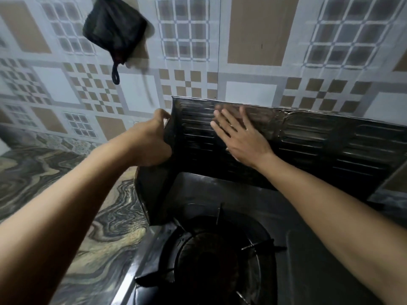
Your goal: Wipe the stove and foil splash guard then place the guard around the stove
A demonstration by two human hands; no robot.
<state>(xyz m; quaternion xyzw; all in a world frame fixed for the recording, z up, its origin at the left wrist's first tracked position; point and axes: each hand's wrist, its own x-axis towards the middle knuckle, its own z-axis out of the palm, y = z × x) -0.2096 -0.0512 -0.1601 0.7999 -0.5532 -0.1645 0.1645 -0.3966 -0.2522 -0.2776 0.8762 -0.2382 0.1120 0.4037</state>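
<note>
The ribbed foil splash guard [319, 142] stands upright behind the stove [220, 256], its back panel against the tiled wall and its left wing folded forward beside the burner. My left hand [152, 139] grips the guard's upper left corner at the fold. My right hand [240, 133] lies flat with fingers spread on the inner face of the back panel. The burner with its pot support [222, 249] sits low in the middle. No cloth is in either hand.
A dark pot holder [114, 29] with a loop hangs on the patterned tile wall at upper left. A marbled countertop [66, 194] runs along the left of the stove. The guard's right end reaches the frame edge.
</note>
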